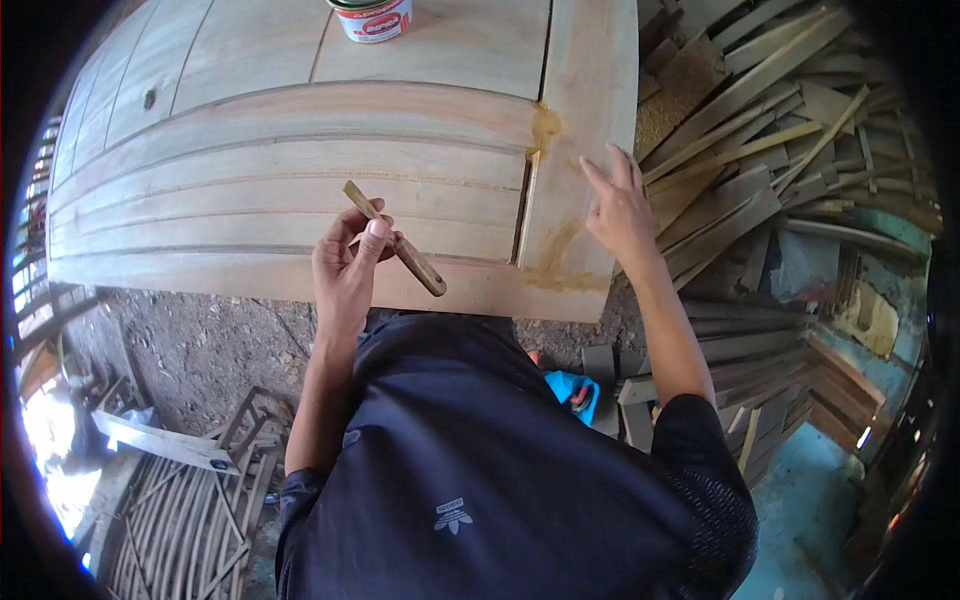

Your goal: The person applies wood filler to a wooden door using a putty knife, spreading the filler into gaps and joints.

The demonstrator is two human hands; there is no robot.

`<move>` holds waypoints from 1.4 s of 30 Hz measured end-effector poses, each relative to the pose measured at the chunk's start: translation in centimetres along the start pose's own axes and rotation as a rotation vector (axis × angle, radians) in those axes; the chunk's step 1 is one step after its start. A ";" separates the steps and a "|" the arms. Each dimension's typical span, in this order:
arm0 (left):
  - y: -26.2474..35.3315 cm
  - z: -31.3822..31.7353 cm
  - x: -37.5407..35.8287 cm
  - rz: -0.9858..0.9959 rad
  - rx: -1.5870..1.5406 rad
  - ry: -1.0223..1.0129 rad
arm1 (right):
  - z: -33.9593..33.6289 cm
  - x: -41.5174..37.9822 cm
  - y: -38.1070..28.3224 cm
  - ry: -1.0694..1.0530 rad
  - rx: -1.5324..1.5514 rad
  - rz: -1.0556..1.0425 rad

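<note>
My left hand (345, 262) is closed around a putty knife (420, 268) with a wooden handle. Its narrow blade, smeared with yellowish filler, points up and to the left, above the panelled wooden door (420, 215). My right hand (622, 208) is over the door's right-hand stile, fingers stretched out and slightly spread, holding nothing. Close to those fingertips, a patch of yellow-brown wood filler (546, 128) covers a joint. A second filler smear (556, 255) lies lower on the stile, near the corner. Beside it runs a dark groove along the panel's end.
A red and white tin (372, 20) stands on the door at the top. Piled wood offcuts (760, 150) lie on the right. At lower left are a metal grille (185, 520) and a pale board (165, 440). A blue cloth (572, 392) shows below the door's edge.
</note>
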State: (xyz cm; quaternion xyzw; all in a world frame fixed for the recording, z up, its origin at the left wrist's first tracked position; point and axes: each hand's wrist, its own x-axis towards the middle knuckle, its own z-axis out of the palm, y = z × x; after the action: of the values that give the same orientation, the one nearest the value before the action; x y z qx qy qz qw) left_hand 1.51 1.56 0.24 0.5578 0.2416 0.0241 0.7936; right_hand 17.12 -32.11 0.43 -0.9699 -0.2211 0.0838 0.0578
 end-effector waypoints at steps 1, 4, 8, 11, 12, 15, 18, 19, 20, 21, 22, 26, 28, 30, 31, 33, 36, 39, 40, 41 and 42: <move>0.1 -0.3 0.4 0.007 -0.030 -0.008 | 1.8 -0.6 0.3 0.042 -0.065 -0.030; 0.7 -0.7 1.2 0.011 0.014 -0.031 | -0.8 -2.6 -0.7 0.052 -0.172 -0.072; 0.9 -1.2 2.3 0.020 0.053 -0.092 | -5.6 -4.4 -1.8 -0.073 0.294 0.278; 1.2 -1.5 2.8 0.006 0.071 -0.177 | -5.0 -7.2 -3.1 0.000 0.595 0.501; 1.2 -1.4 3.1 0.006 0.078 -0.235 | -4.3 -8.4 -4.0 0.066 0.660 0.507; 1.2 -1.0 3.5 -0.076 -0.047 -0.470 | -3.5 -9.9 -9.3 0.064 0.764 0.651; 1.7 -0.1 3.5 -0.154 -0.110 -0.653 | -2.0 -10.1 -15.3 0.234 1.016 0.564; 2.0 0.2 3.4 -0.154 -0.147 -0.735 | -1.5 -9.9 -16.9 0.381 1.172 0.473; 2.2 0.4 3.5 -0.137 -0.200 -0.823 | -1.2 -9.4 -18.2 0.400 1.177 0.481; 2.4 0.4 3.6 -0.144 -0.191 -0.841 | -0.9 -9.2 -19.4 0.430 1.248 0.377; 2.6 0.5 3.7 -0.094 -0.114 -0.889 | -0.8 -9.1 -20.4 0.460 1.312 0.274; 2.6 0.6 3.4 -0.134 0.089 -1.030 | -2.8 -9.6 -23.2 0.165 1.637 0.430; 2.2 0.3 3.6 -0.013 0.344 -1.112 | -3.1 -11.3 -22.5 0.135 1.574 0.462; 2.6 -0.6 2.7 0.072 0.469 -1.058 | -2.7 -13.4 -21.3 0.207 1.517 0.507; 2.8 -1.4 2.2 0.166 0.604 -0.974 | -2.2 -14.7 -19.9 0.268 1.443 0.545; 2.3 -4.7 2.7 0.073 0.665 -0.925 | 1.0 -17.7 -15.2 0.385 1.116 0.565; 2.5 -10.6 2.6 -0.221 0.595 -0.704 | 1.4 -19.1 -11.2 0.328 0.756 0.540; 0.5 -17.7 0.9 0.010 0.506 -0.098 | 2.6 -18.9 -8.3 0.198 0.546 0.429; 0.3 -19.3 0.1 0.141 0.576 0.106 | 3.4 -18.6 -7.3 0.178 0.447 0.327; -1.1 -22.0 -0.2 0.218 0.411 0.286 | 3.6 -18.2 -6.6 0.172 0.454 0.329; -0.7 -23.0 -0.4 0.167 0.581 0.540 | 3.7 -17.6 -5.8 0.113 0.381 0.267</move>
State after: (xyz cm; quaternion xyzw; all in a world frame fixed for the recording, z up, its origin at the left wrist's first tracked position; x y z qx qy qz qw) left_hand -8.45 21.26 -6.30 0.7502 0.3919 0.1647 0.5064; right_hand -1.64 -34.36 0.07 -0.9653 -0.0678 0.0766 0.2404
